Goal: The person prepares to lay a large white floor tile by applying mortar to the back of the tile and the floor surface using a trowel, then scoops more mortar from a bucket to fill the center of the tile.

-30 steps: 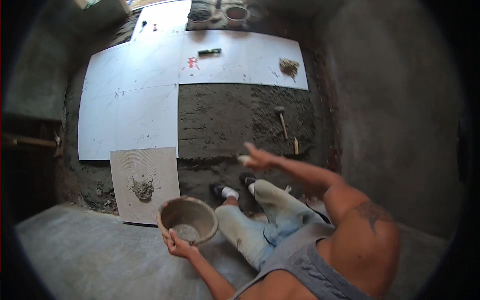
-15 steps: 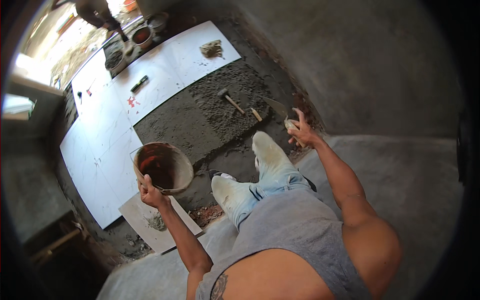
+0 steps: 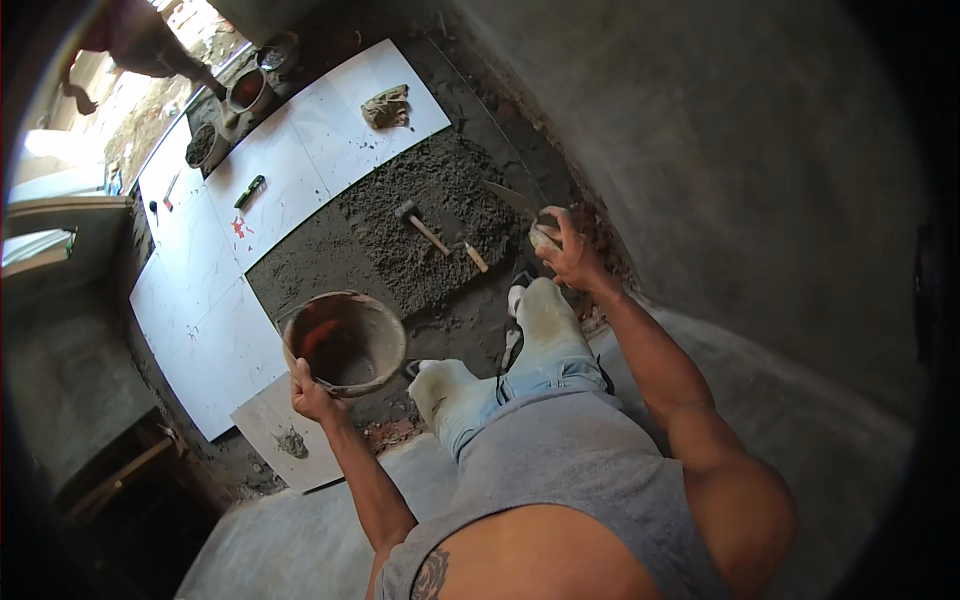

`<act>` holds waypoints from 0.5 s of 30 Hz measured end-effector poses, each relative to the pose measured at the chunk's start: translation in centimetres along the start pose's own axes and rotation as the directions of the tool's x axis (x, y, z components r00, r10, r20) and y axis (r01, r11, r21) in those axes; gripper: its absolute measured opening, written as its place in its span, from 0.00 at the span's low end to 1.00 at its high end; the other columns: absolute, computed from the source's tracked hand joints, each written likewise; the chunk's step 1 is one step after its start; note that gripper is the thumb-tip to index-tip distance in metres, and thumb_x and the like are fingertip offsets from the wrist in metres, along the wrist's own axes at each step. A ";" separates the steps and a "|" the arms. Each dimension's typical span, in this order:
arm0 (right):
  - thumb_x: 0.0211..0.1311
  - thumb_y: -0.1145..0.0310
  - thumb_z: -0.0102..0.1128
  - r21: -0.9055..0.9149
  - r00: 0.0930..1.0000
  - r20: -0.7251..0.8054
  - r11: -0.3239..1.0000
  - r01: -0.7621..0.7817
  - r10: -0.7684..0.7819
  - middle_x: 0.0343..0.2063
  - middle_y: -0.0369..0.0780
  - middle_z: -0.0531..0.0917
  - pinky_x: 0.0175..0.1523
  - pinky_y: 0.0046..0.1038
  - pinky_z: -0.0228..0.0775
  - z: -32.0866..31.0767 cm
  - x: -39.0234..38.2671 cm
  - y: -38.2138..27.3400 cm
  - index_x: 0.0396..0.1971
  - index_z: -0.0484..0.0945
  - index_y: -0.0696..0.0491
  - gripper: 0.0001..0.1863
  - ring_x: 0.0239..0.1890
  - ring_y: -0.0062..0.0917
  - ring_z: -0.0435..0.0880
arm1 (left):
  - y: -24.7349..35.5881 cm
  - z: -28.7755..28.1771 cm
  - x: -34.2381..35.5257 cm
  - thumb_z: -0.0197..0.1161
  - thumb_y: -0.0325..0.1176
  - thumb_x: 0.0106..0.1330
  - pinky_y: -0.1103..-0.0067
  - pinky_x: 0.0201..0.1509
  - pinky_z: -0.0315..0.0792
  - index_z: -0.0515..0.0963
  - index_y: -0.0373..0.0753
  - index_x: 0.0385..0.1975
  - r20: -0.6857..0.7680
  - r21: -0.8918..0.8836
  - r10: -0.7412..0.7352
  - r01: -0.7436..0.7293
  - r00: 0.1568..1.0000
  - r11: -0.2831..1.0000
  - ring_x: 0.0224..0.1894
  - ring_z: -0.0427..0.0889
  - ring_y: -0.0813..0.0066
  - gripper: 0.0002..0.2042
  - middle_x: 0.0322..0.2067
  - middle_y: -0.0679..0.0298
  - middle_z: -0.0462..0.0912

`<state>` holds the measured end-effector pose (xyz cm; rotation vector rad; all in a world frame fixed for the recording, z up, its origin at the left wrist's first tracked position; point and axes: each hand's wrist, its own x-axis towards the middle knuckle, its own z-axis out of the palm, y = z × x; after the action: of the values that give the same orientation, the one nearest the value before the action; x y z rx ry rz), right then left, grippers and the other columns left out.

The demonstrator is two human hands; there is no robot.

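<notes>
My left hand [image 3: 313,393] is closed on the near rim of a mortar-stained bucket [image 3: 375,343], tilted so that its dark, reddish inside shows. On the right, my right hand [image 3: 568,250] grips the handle of a trowel [image 3: 512,197], its blade pointing away over the mortar. A bed of rough grey mortar [image 3: 370,225] spreads between the hands and the laid tiles. Lying on it are a mallet [image 3: 428,232] with a dark head and a short yellowish tool [image 3: 477,257], whose kind I cannot make out.
Large white tiles [image 3: 205,300] cover the left and far side, bearing a crumpled cloth [image 3: 387,106] and a green-black tool [image 3: 250,192]. A loose tile [image 3: 285,415] with a mortar lump lies near left. Buckets [image 3: 250,90] and another person [image 3: 150,45] are beyond. A wall [image 3: 720,150] rises at right.
The bucket has shifted slightly right in view, still in my left hand. My right hand has moved left with the trowel. At the far left, the other person has bent lower, with a hand now showing.
</notes>
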<state>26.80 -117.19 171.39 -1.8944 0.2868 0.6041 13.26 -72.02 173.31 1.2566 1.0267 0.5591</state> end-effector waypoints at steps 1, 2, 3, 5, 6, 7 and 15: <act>0.64 0.68 0.60 -0.003 1.000 0.027 1.000 0.002 -0.002 0.58 0.51 0.77 0.27 0.36 0.83 -2.0 0.7 -0.4 0.65 0.55 0.41 0.32 0.33 0.32 0.86 | 0.0 1.3 -1.3 0.63 0.29 0.67 0.72 0.42 0.84 0.81 0.28 0.42 -0.027 0.004 0.004 -0.004 1.000 1.000 0.35 0.87 0.65 0.10 0.38 0.54 0.86; 0.64 0.69 0.60 -0.052 0.998 0.039 0.998 -0.039 0.041 0.58 0.49 0.77 0.27 0.36 0.83 -4.3 1.9 -1.4 0.65 0.55 0.40 0.32 0.32 0.31 0.86 | 0.1 3.1 -2.0 0.63 0.30 0.67 0.72 0.42 0.84 0.81 0.28 0.42 -0.004 -0.039 -0.036 0.036 0.999 0.999 0.36 0.87 0.64 0.10 0.38 0.53 0.86; 0.64 0.69 0.59 -0.104 0.995 0.046 0.991 -0.079 0.085 0.57 0.48 0.78 0.27 0.35 0.83 -6.0 2.9 -2.2 0.65 0.56 0.40 0.32 0.32 0.30 0.85 | 0.3 4.3 -2.5 0.63 0.30 0.67 0.72 0.42 0.84 0.81 0.28 0.42 0.022 -0.084 -0.076 0.077 0.997 0.993 0.36 0.87 0.64 0.10 0.38 0.53 0.86; 0.65 0.71 0.56 -0.140 0.994 0.057 0.987 -0.080 0.089 0.58 0.46 0.78 0.26 0.34 0.83 -8.3 3.0 -3.9 0.65 0.58 0.39 0.30 0.31 0.26 0.85 | 1.7 6.0 -3.7 0.63 0.30 0.67 0.71 0.43 0.85 0.81 0.27 0.42 0.002 -0.115 -0.082 0.082 0.997 0.990 0.36 0.87 0.63 0.11 0.38 0.52 0.86; 0.66 0.72 0.55 -0.125 0.992 0.094 0.989 -0.076 0.088 0.58 0.45 0.78 0.26 0.32 0.82 -9.1 3.1 -4.5 0.67 0.57 0.38 0.31 0.32 0.24 0.84 | 2.3 6.8 -4.2 0.63 0.29 0.67 0.72 0.42 0.84 0.81 0.28 0.41 -0.003 -0.153 -0.114 0.112 0.993 0.982 0.35 0.87 0.64 0.10 0.37 0.53 0.86; 0.66 0.73 0.53 -0.105 0.988 0.123 0.991 -0.080 0.093 0.58 0.45 0.78 0.25 0.30 0.82 -9.2 2.9 -5.2 0.69 0.56 0.38 0.33 0.32 0.23 0.84 | 3.2 7.2 -3.9 0.62 0.29 0.67 0.73 0.41 0.83 0.82 0.29 0.40 0.005 -0.184 -0.147 0.145 0.989 0.972 0.34 0.87 0.65 0.09 0.37 0.54 0.86; 0.72 0.74 0.46 0.210 0.980 0.193 0.973 -0.092 0.051 0.69 0.37 0.66 0.25 0.25 0.80 -8.3 6.8 -13.4 0.75 0.44 0.36 0.37 0.32 0.24 0.85 | 5.5 14.5 7.2 0.62 0.28 0.68 0.72 0.41 0.84 0.81 0.28 0.44 0.030 -0.342 0.129 -0.111 0.991 0.933 0.36 0.86 0.66 0.10 0.40 0.54 0.86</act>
<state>41.03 -118.92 180.88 -1.6096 0.2892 0.7623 30.14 -71.91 175.93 1.0239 0.7732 0.7602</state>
